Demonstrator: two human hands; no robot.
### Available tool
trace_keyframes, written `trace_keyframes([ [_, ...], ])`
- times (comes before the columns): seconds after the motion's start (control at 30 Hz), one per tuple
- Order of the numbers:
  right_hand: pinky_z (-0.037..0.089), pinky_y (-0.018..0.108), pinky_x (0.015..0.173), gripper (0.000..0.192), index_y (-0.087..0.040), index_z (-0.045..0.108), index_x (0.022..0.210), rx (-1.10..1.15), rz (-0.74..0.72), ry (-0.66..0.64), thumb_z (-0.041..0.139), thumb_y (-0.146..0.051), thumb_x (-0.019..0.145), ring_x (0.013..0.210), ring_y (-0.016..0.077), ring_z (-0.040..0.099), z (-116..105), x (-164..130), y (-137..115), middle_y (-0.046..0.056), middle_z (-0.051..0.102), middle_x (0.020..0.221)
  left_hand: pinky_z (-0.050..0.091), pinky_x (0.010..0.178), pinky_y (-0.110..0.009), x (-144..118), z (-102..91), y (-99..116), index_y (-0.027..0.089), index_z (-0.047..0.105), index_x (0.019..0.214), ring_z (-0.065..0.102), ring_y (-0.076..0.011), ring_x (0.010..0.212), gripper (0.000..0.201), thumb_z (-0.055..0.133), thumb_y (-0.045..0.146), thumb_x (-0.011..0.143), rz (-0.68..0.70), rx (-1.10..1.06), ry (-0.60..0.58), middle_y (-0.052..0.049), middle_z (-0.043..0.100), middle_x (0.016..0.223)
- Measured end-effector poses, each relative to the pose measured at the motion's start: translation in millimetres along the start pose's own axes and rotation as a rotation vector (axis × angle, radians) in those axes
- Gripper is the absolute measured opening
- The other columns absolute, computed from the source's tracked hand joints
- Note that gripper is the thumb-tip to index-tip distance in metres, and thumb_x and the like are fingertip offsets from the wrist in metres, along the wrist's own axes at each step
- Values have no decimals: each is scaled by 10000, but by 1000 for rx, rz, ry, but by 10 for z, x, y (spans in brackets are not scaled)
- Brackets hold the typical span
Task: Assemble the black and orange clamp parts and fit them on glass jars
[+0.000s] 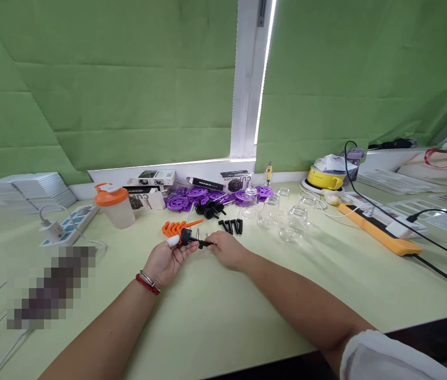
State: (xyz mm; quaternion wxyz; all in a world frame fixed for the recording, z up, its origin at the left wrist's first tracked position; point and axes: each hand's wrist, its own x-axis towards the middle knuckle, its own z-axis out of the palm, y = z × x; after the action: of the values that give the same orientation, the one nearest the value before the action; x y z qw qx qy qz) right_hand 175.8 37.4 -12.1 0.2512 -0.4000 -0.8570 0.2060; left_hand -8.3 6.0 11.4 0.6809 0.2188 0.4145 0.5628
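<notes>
Curtains (104, 79), green, hang behind the far edge of the table (223, 322). An orange-and-black power strip (397, 244) lies toward the right edge; purple discs (178, 203) pile along the middle of the far edge, with clear cups (292, 232) to their right. An orange-lidded bottle (117, 211) stands left of the pile. Near the table's middle, the left hand (167, 262) grips a black part (186, 237) by its thick end, and the right hand (228, 250), fingers closed, pinches its thin end. Orange hooked pieces (173, 228) lie just beyond the left hand, short black tubes (239, 226) just beyond the right.
</notes>
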Motion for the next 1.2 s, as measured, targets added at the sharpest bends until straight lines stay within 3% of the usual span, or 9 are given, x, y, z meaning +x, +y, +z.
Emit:
trace_keyframes([
  [0.13,388,264,724,234,-146,670,931,83,-1,-47,460,-149,830,801,171,539,-2,-3,25,66,631,844,596,667,-313,-4,5,-9,53,572,976,692,-225,774,243,362,134,885,-3,4,-17,-185,676,850],
  [0.3,371,293,771,217,-134,676,897,29,-24,33,488,-119,789,833,189,513,14,1,26,77,623,819,592,670,-313,2,4,-10,42,565,988,690,-227,781,248,358,126,880,-23,0,-9,-191,673,846],
  [0.47,342,233,587,223,-144,662,905,298,128,-86,463,-183,812,597,112,431,11,-29,10,10,547,691,582,669,-311,-3,-16,-12,53,574,943,690,-210,736,244,352,136,884,-13,34,-26,-181,676,834],
  [0.6,309,225,564,192,-137,655,846,417,173,-103,478,-193,796,559,93,372,33,-30,-9,-22,475,619,552,521,-274,-1,-27,-30,82,600,896,652,-172,602,234,380,161,878,19,93,-53,-127,666,735],
  [0.67,308,223,568,179,-136,649,821,461,167,-104,484,-195,791,560,89,365,65,-22,-20,-24,473,624,524,480,-253,17,-21,-65,98,614,868,625,-152,578,227,396,161,868,108,91,-39,-105,661,742],
  [0.83,305,220,565,155,-145,640,805,572,177,-90,507,-221,787,558,85,355,176,-14,-39,-26,482,629,516,786,-240,58,13,-164,154,645,953,614,-136,902,242,435,121,837,438,-24,39,-60,640,1045],
  [0.93,299,220,564,138,-143,627,760,628,175,-81,518,-224,782,554,82,350,224,-19,-63,-31,471,613,469,893,-272,37,31,-173,158,641,1013,590,-140,951,257,470,143,822,480,-31,-30,-55,600,1133],
  [1.1,292,218,553,146,-128,634,779,808,214,-114,556,-250,770,551,77,369,233,-28,-154,-22,506,621,466,862,-306,-34,68,-154,168,607,1093,596,-154,868,296,484,260,840,525,119,-46,-65,626,1015],
  [1.2,272,213,531,209,-120,648,859,952,272,-128,590,-295,758,546,72,376,202,-33,-212,-6,545,657,414,940,-292,-91,98,-137,226,570,1170,531,-181,1078,331,439,307,877,520,227,6,-55,582,1171],
])
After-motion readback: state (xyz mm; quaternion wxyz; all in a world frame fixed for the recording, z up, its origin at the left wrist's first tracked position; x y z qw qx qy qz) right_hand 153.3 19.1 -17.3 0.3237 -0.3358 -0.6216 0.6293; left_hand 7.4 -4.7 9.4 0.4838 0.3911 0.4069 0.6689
